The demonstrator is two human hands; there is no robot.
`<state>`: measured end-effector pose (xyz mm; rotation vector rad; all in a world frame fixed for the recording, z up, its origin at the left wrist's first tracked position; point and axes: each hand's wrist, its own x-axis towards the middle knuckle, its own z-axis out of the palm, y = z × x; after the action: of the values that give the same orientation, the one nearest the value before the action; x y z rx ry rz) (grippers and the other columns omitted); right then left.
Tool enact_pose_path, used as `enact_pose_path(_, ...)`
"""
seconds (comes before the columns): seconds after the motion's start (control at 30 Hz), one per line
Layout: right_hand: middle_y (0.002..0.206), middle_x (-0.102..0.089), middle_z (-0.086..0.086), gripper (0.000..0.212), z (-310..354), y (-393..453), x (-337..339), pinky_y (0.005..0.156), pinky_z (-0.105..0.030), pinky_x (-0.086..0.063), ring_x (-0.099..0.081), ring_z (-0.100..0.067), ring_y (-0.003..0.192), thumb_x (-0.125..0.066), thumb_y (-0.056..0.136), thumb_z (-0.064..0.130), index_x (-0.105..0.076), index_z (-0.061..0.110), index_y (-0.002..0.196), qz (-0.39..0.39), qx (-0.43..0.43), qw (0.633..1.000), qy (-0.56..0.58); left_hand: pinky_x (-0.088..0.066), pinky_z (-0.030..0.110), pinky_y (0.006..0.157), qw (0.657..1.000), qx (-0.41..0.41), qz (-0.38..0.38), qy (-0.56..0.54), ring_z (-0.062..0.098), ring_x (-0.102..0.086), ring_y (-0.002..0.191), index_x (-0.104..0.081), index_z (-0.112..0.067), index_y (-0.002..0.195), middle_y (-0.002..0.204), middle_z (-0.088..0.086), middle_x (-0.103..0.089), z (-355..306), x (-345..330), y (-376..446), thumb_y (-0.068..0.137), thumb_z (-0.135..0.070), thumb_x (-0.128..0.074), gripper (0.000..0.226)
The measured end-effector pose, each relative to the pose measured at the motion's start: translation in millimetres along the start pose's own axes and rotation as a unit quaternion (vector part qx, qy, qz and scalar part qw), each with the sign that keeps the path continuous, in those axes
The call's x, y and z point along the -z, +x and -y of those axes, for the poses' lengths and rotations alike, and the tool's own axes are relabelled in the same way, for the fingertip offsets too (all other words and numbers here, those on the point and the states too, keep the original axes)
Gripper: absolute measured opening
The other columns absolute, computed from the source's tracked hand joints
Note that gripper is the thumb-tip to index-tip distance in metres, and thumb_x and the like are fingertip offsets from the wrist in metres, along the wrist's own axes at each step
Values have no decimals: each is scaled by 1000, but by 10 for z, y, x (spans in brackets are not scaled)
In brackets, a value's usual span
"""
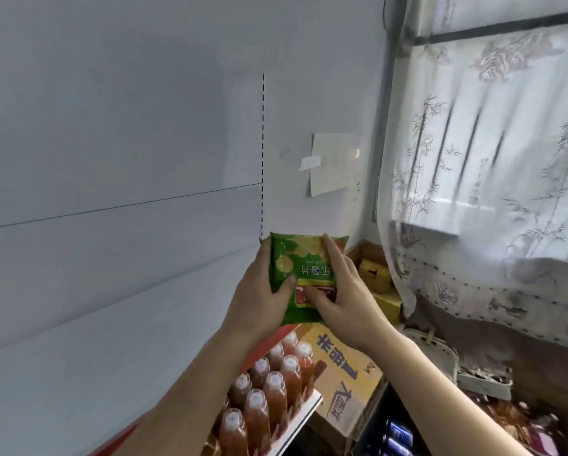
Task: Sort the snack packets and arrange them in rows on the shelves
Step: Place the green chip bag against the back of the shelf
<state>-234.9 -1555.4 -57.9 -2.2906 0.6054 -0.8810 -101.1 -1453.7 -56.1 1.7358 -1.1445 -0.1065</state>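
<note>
Green chip packet (304,274) is held up in mid-frame, at the shelf's right end, gripped by both hands: left hand (259,291) curled round left edge, right hand (340,294) pinching right side. Bottled drinks (269,386) are seen below, near; yellow carton (345,380) to their right.

- The green crisp packet (304,268) is glossy plastic film, lightly crinkled.
- The white shelf panels (111,159) look like smooth painted metal, with a faint sheen.
- The row of orange drink bottles (269,390) is clear, shiny plastic with matt whitish caps.
- The yellow printed box (342,380) is cardboard with a smooth printed face.
- The pale curtain with a bamboo print (490,159) is thin, matt, translucent cloth.
- The white sheet stuck to the wall (333,162) is matt paper.
</note>
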Motion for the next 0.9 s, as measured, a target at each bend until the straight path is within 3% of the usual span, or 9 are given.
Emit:
enact_pose_path(0.07, 150, -29, 11, 85, -206, 342, -97, 81, -27, -60, -55, -7, 111, -56, 99, 38, 8, 54, 152, 26, 19, 999, 1, -43, 14, 91, 999, 17, -6, 33, 7, -53, 125, -21, -32, 161, 144, -10, -53, 151, -83, 299, 103, -30, -60, 69)
enact_pose_path(0.17, 148, -30, 11, 85, -474, 851, -287, 77, -21, -60, -56, -4, 105, -57, 99, 39, 7, 53, 153, 59, 39, 997, 4, -50, 30, 102, 996, 49, -22, 68, 18, -55, 133, -15, -31, 163, 149, -3, -52, 427, -157, 712, 104, -31, -58, 72)
enact_pose_path(0.33, 147, -28, 14, 85, -849, 1600, -569, 73, -11, -54, -53, -6, 111, -58, 98, 39, 4, 48, 155, 119, 72, 990, -10, -52, 38, 108, 990, 108, -39, 77, 19, -55, 134, -3, -31, 164, 153, -4, -49, 812, -252, 1292, 109, -34, -44, 68)
enact_pose_path(0.5, 151, -24, 14, 87, -1149, 2178, -780, 74, -10, -53, -49, -10, 120, -60, 97, 40, 4, 47, 156, 183, 93, 979, -10, -54, 35, 99, 979, 156, -86, 95, 19, -57, 130, 9, -34, 163, 154, -4, -46, 1051, -365, 1649, 108, -30, -48, 79)
enact_pose_path(0.63, 153, -21, 13, 87, -1351, 2525, -951, 76, -10, -52, -49, -11, 119, -60, 96, 43, 5, 48, 155, 220, 129, 967, -7, -51, 36, 104, 972, 185, -87, 120, 20, -51, 136, 11, -35, 162, 159, 1, -37, 1209, -455, 1873, 108, -29, -50, 82)
enact_pose_path(0.8, 162, -6, 10, 92, -1594, 2820, -1083, 98, -29, -52, -47, -22, 130, -59, 93, 54, 9, 47, 155, 265, 149, 952, -34, -40, 31, 109, 962, 218, -80, 142, 23, -40, 145, 7, -28, 164, 166, 5, -20, 1316, -598, 2089, 107, -32, -51, 82)
enact_pose_path(0.9, 166, 7, 2, 90, -1690, 2927, -1129, 109, -40, -43, -36, -32, 143, -52, 91, 63, 10, 47, 155, 291, 161, 938, -95, -33, 41, 122, 947, 240, -78, 198, 29, -27, 153, 5, -25, 165, 169, 7, -10, 1429, -680, 2140, 106, -40, -50, 82)
